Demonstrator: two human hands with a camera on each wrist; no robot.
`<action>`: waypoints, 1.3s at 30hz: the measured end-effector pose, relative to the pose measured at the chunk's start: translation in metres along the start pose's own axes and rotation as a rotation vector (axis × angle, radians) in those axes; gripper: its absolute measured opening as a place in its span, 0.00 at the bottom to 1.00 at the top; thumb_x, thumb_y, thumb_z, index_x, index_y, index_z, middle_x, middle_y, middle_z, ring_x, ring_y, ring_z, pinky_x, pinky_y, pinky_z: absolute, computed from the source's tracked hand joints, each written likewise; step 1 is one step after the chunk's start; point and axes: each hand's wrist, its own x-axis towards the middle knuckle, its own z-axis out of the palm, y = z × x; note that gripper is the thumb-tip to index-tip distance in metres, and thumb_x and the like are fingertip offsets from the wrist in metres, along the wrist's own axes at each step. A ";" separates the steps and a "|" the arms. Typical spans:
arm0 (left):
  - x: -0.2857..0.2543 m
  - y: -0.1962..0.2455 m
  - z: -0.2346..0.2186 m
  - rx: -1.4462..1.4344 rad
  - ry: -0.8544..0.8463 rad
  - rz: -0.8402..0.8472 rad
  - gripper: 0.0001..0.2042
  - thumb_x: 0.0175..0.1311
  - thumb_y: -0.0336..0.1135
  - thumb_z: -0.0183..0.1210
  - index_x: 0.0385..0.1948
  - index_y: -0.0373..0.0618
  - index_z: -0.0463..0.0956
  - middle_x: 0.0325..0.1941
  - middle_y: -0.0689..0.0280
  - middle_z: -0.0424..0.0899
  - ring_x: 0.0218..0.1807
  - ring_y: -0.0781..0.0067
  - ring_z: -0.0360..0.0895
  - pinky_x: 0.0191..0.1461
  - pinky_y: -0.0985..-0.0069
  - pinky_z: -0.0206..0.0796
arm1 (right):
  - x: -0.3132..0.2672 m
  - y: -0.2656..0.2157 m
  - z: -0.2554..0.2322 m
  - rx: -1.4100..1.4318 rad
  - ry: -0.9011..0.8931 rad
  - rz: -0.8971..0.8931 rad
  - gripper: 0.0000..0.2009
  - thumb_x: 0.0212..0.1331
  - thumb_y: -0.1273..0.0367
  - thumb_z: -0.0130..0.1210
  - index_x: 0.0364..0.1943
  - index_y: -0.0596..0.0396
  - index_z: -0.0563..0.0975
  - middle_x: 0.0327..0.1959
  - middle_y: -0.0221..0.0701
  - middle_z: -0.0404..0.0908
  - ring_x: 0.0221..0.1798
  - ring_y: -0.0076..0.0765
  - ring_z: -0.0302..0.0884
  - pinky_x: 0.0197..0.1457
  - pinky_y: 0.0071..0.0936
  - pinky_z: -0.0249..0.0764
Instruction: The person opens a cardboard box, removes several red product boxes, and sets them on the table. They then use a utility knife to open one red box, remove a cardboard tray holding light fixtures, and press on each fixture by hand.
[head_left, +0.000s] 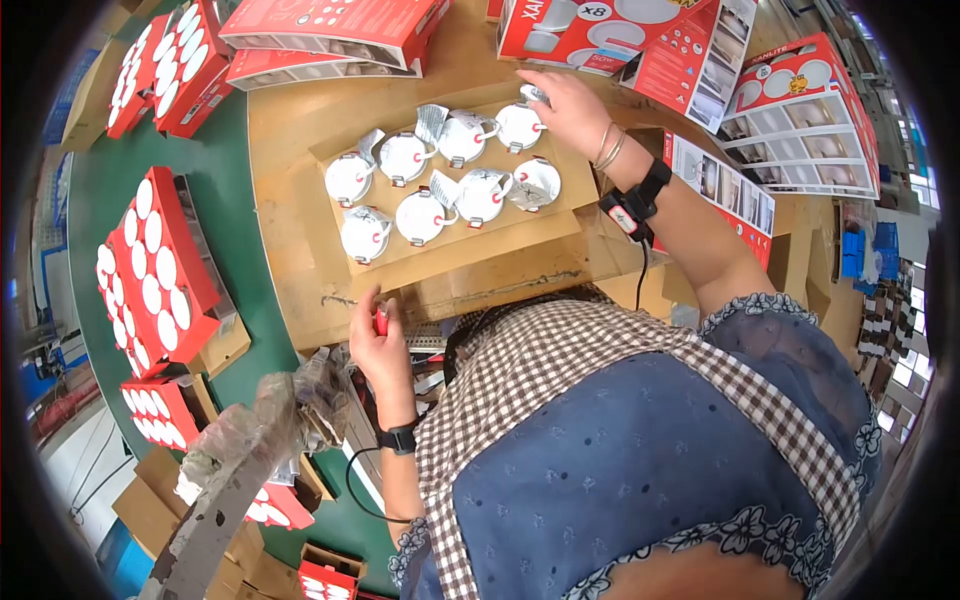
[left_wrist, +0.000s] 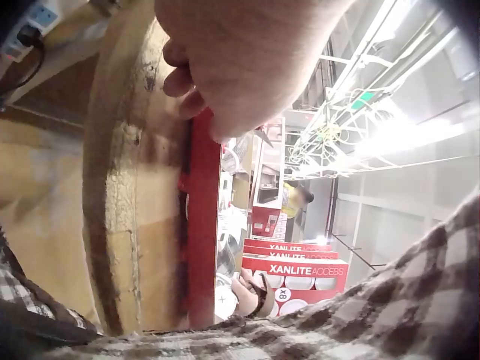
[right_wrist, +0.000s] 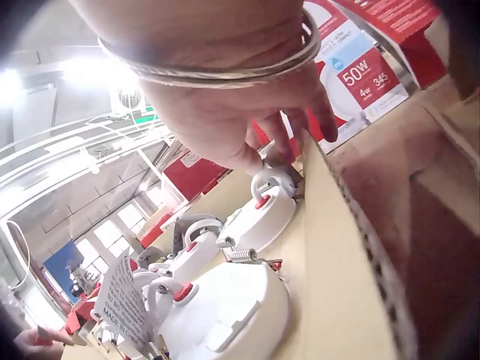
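Observation:
A low brown carton [head_left: 500,253] holds two rows of round white downlights [head_left: 420,217] with spring clips, cables and paper labels. My right hand [head_left: 572,118] reaches over its far right corner. The fingers bend down around the grey connector [right_wrist: 283,174] of the corner downlight [right_wrist: 264,217], beside the cardboard edge. Near the front left corner, my left hand [head_left: 380,345] has its fingers curled round a small red object [head_left: 381,322]; its kind I cannot tell. From the left wrist, the fingers appear against the carton's red outer side [left_wrist: 202,225].
Red printed boxes [head_left: 330,30] lie at the back, and more [head_left: 800,120] stand at the right. On the green surface [head_left: 245,300] at the left are open red boxes [head_left: 160,275] with round cut-outs. A plastic-wrapped metal post [head_left: 215,500] rises by my left arm.

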 end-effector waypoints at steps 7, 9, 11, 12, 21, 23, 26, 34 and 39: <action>0.022 -0.002 0.005 -0.134 -0.001 -0.162 0.13 0.66 0.29 0.62 0.51 0.40 0.80 0.37 0.67 0.80 0.37 0.78 0.74 0.44 0.78 0.69 | 0.004 -0.014 -0.015 -0.090 -0.138 0.064 0.14 0.59 0.64 0.57 0.47 0.54 0.81 0.42 0.41 0.82 0.48 0.52 0.78 0.53 0.43 0.74; 0.046 -0.013 0.009 -0.247 0.027 -0.238 0.12 0.69 0.29 0.60 0.51 0.39 0.79 0.39 0.71 0.80 0.35 0.83 0.72 0.43 0.82 0.68 | -0.006 -0.015 -0.011 -0.094 -0.187 0.070 0.11 0.57 0.62 0.57 0.36 0.54 0.83 0.36 0.40 0.82 0.42 0.51 0.79 0.46 0.45 0.75; 0.073 -0.028 0.011 -0.289 0.056 -0.215 0.13 0.69 0.28 0.59 0.54 0.40 0.78 0.38 0.70 0.79 0.34 0.83 0.72 0.40 0.82 0.69 | -0.015 -0.023 -0.013 -0.110 -0.227 0.083 0.11 0.56 0.61 0.57 0.33 0.54 0.82 0.34 0.41 0.82 0.41 0.51 0.80 0.46 0.46 0.76; 0.084 -0.028 0.011 -0.333 0.082 -0.195 0.15 0.70 0.28 0.58 0.56 0.40 0.76 0.37 0.70 0.79 0.33 0.83 0.72 0.38 0.82 0.69 | -0.021 -0.028 -0.015 -0.128 -0.271 0.098 0.12 0.55 0.60 0.56 0.30 0.54 0.82 0.32 0.42 0.82 0.40 0.51 0.80 0.45 0.47 0.76; 0.110 -0.025 0.000 -0.198 0.167 -0.082 0.22 0.69 0.36 0.60 0.62 0.40 0.71 0.40 0.66 0.77 0.35 0.78 0.73 0.37 0.77 0.71 | -0.090 -0.104 -0.015 0.541 -1.112 0.352 0.19 0.61 0.56 0.59 0.35 0.63 0.81 0.28 0.36 0.86 0.34 0.33 0.86 0.37 0.32 0.79; 0.093 -0.020 -0.009 0.009 0.138 -0.140 0.24 0.65 0.41 0.65 0.59 0.36 0.74 0.44 0.60 0.80 0.41 0.73 0.75 0.51 0.74 0.70 | -0.098 -0.110 -0.007 0.682 -1.213 0.228 0.22 0.62 0.52 0.61 0.36 0.62 0.81 0.31 0.36 0.86 0.33 0.29 0.84 0.38 0.27 0.78; 0.059 -0.021 -0.018 0.091 0.050 -0.202 0.25 0.64 0.40 0.66 0.58 0.36 0.74 0.46 0.58 0.82 0.43 0.72 0.78 0.51 0.74 0.71 | -0.091 -0.116 -0.011 0.747 -1.220 0.298 0.24 0.63 0.49 0.60 0.35 0.62 0.81 0.30 0.33 0.85 0.33 0.25 0.81 0.39 0.26 0.77; 0.080 -0.024 -0.031 0.067 -0.306 -0.028 0.17 0.65 0.31 0.61 0.54 0.33 0.75 0.43 0.50 0.86 0.42 0.61 0.84 0.49 0.70 0.73 | -0.031 -0.110 0.007 0.823 -0.718 0.609 0.40 0.61 0.43 0.56 0.62 0.68 0.67 0.40 0.42 0.82 0.34 0.38 0.85 0.30 0.28 0.84; 0.138 -0.011 -0.035 0.245 -0.427 0.096 0.21 0.61 0.36 0.63 0.56 0.43 0.76 0.42 0.49 0.86 0.44 0.53 0.85 0.48 0.65 0.75 | -0.053 -0.120 0.032 1.101 -0.617 0.836 0.19 0.66 0.67 0.51 0.56 0.66 0.71 0.42 0.48 0.83 0.32 0.46 0.86 0.25 0.35 0.87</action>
